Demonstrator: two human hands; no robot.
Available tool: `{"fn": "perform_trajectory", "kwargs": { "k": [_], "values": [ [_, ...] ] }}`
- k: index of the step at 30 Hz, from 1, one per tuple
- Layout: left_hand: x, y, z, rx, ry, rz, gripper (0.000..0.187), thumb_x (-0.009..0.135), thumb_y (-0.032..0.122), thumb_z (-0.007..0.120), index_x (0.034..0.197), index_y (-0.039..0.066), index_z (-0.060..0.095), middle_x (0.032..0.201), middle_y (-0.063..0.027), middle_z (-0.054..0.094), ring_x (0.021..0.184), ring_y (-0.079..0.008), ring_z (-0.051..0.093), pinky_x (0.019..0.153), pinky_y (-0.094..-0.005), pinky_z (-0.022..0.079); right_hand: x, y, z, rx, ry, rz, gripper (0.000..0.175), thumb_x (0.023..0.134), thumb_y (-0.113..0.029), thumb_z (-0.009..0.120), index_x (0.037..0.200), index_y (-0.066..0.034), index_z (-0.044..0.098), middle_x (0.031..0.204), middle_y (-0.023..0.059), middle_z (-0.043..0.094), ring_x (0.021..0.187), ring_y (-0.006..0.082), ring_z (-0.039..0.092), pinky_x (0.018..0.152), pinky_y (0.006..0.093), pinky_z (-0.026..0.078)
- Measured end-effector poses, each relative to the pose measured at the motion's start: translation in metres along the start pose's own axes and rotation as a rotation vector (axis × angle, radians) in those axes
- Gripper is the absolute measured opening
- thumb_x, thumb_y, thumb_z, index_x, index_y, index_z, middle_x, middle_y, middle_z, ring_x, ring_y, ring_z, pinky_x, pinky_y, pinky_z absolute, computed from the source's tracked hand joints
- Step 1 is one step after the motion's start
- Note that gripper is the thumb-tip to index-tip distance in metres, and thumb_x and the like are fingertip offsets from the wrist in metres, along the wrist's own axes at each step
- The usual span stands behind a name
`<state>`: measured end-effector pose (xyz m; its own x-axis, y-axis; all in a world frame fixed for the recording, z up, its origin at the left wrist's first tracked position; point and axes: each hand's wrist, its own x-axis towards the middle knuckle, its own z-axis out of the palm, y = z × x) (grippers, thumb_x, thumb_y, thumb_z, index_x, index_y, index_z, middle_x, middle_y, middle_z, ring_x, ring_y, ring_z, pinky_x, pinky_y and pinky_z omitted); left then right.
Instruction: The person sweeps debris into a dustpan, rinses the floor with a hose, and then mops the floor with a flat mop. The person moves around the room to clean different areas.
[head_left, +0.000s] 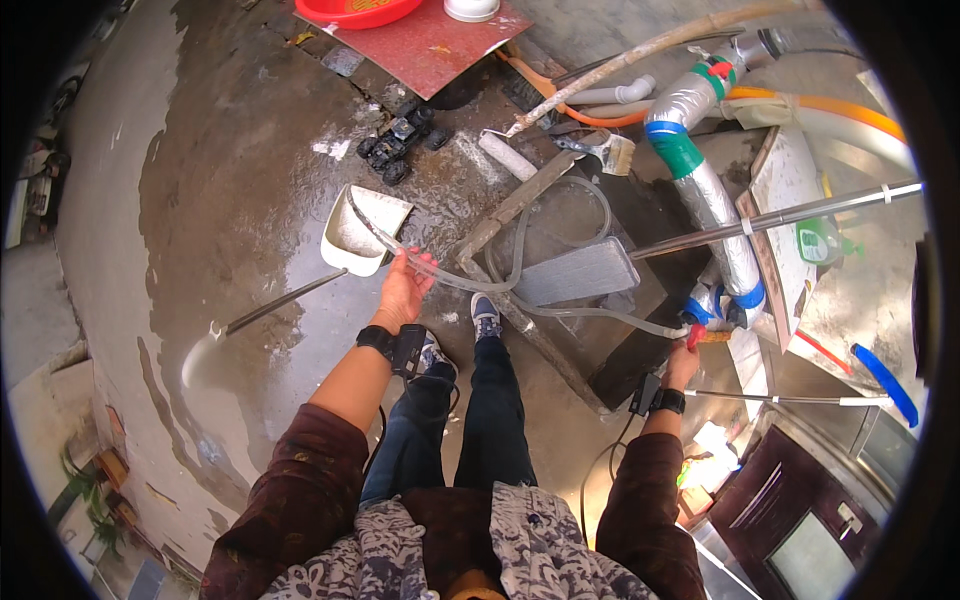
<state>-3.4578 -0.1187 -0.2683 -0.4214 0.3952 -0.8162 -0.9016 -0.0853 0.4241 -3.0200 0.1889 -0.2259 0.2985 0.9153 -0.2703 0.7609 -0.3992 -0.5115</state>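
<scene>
My left hand (406, 289) grips a clear plastic hose (457, 280) near its free end. That end reaches over a long-handled white dustpan (328, 244) on the wet floor; whether water runs from it I cannot tell. From my hand the hose loops across a raised curb (517, 199) and back right to a tap beside foil-wrapped pipes. At the far right, my right hand (681, 365) has its fingers on the tap's red handle (697, 335). Inside the curb, a flat mop with a grey pad (577, 274) lies beside the hose.
Ahead are a black toy car (397, 142), a paint roller (508, 155) and a paintbrush (615, 155). A red basin (360, 16) sits on a red board (427, 56). Silver-wrapped pipe (709, 199) and the mop's metal pole (810, 214) cross the right side. A green bottle (819, 240) stands beyond.
</scene>
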Motion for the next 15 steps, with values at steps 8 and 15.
{"fn": "perform_trajectory", "kwargs": {
  "k": [8,15],
  "values": [
    [-0.033,-0.001,0.018,-0.016,-0.006,0.046,0.037,0.094,0.042,0.040,0.112,0.011,0.051,0.103,-0.0049,0.061,0.097,-0.0183,0.058,0.086,-0.0322,0.043,-0.090,-0.081,0.023,0.232,-0.091,0.111,0.059,0.087,-0.026,0.054,0.136,-0.0078,0.026,0.087,0.0047,0.055,0.067,0.0126,0.050,0.048,0.0249,0.038],
    [-0.095,-0.024,0.059,0.035,-0.181,0.207,0.033,0.092,0.039,0.049,0.104,0.010,0.060,0.097,-0.0007,0.062,0.091,-0.0096,0.055,0.081,-0.0267,0.042,-0.254,-0.202,0.124,0.127,-1.107,-0.696,0.042,0.094,-0.026,0.049,0.128,-0.0007,0.046,0.120,0.0116,0.054,0.108,0.0154,0.050,0.094,0.0279,0.038]
  ]
}}
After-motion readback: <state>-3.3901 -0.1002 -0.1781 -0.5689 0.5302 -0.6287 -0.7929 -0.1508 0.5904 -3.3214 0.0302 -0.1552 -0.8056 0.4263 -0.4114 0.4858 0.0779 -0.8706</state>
